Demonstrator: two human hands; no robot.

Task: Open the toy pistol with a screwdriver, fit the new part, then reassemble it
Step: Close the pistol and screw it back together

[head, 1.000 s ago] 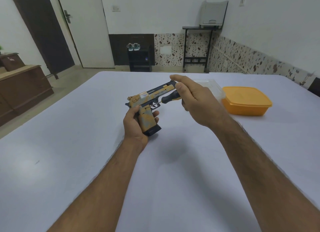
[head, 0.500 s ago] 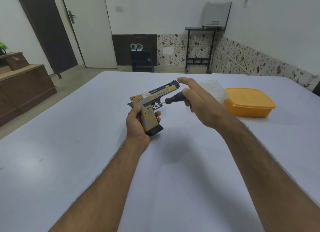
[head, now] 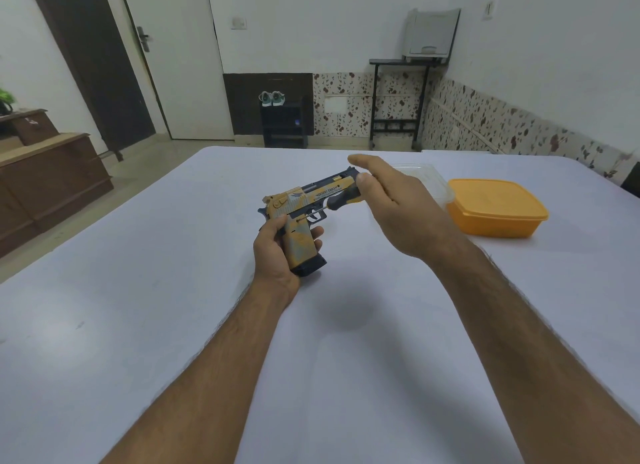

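The left hand point(head: 277, 252) grips the toy pistol point(head: 304, 214) by its handle, fingers curled round it, holding it above the white table point(head: 173, 290) with the barrel pointing away and to the right. The right hand point(head: 394, 207) holds the screwdriver point(head: 341, 200) by its dark handle between thumb and fingers, forefinger stretched out straight above; the thin shaft slants down-left to the side of the pistol near the trigger. Beyond the right hand, an orange lidded box point(head: 498, 207) sits on the table, with a clear container point(head: 429, 179) just beside it.
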